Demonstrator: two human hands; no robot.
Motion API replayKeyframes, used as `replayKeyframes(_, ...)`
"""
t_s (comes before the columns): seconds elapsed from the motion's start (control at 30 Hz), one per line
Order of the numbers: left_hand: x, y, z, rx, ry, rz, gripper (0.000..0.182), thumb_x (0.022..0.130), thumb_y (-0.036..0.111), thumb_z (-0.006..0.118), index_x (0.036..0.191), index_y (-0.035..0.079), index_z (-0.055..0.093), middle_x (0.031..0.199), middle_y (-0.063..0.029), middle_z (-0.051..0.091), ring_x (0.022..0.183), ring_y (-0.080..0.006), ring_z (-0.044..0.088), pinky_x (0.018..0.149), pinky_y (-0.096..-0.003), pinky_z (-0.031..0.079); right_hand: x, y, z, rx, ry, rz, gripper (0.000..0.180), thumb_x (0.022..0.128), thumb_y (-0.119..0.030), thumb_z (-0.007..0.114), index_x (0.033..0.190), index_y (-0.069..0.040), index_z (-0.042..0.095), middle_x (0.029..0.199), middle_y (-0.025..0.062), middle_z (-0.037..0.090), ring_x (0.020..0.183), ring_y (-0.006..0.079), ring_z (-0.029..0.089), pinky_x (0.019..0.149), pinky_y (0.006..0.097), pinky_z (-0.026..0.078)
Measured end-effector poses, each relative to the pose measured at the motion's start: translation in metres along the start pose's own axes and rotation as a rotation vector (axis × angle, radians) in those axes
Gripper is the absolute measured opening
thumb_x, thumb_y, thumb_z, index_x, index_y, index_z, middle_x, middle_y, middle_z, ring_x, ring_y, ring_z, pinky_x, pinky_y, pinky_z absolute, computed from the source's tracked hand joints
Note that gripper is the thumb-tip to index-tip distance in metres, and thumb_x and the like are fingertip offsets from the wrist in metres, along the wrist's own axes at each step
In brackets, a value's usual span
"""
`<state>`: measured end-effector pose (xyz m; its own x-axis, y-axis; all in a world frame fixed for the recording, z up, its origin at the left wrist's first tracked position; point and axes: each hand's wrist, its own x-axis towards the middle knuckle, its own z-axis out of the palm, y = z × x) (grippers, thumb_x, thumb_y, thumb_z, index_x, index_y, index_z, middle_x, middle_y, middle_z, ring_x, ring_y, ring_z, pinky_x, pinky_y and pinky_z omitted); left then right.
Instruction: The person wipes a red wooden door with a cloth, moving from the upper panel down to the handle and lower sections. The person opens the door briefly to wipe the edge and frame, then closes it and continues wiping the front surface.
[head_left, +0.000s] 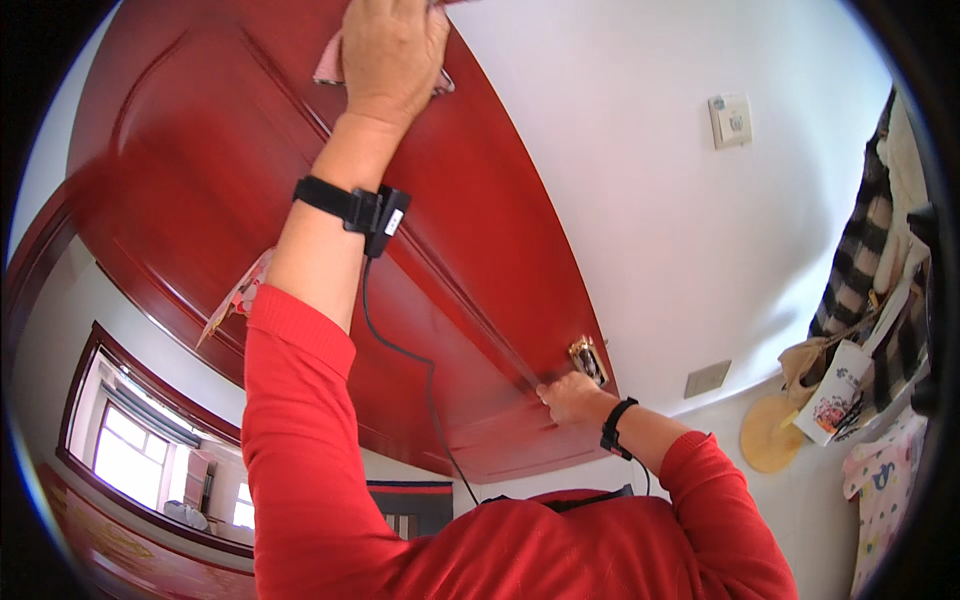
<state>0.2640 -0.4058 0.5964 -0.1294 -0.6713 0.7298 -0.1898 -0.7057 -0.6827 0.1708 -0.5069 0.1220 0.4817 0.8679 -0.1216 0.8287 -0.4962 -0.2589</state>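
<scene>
A glossy red panelled door (480, 187) fills the middle of the head view. My left hand (397, 52) is raised at the top edge, over a pink cloth (330, 64) that lies between the hand and the door; its fingertips are partly cut off. Lower down, my right hand (574, 397) is at the door's moulding, just beside a gold-coloured door handle (588, 360). Its fingers look bent, and whether they hold anything is unclear. Both wrists wear black straps with cables. Beyond my left forearm, a patterned paper or card (240, 296) sticks out from the door.
A white wall with a light switch (731, 121) and a lower cover plate (707, 379) adjoins the door. At the right hang checked cloth (851, 277), bags and a printed white bag (834, 394) near a round tan board (769, 435). A framed window opening (142, 450) is lower left.
</scene>
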Motion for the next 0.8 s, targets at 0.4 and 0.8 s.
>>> replayKeyframes(0.4, -0.17, 0.182, -0.042, -0.516, -0.449, 0.254, 0.037, 0.087, 0.007, 0.059, 0.124, 0.004, 0.057, 0.136, -0.0124, 0.054, 0.128, -0.0326, 0.053, 0.104, -0.0437, 0.047, 0.002, -0.001, 0.002, -0.021, -0.017, 0.037, 0.041, 0.083, -0.02, 0.06, 0.122, -0.006, 0.062, 0.105, 0.0158, 0.075, 0.102, 0.0318, 0.071, 0.087, 0.0423, 0.054)
replayKeyframes(0.8, -0.1, 0.085, -0.059, -0.25, -0.348, 0.238, 0.039, 0.085, 0.009, 0.061, 0.124, 0.007, 0.061, 0.133, -0.0103, 0.059, 0.127, -0.0292, 0.055, 0.1, -0.0462, 0.044, -0.001, -0.003, -0.001, -0.041, -0.008, 0.02, 0.039, 0.086, -0.016, 0.055, 0.123, -0.005, 0.06, 0.106, 0.0182, 0.074, 0.101, 0.0329, 0.071, 0.086, 0.0439, 0.055)
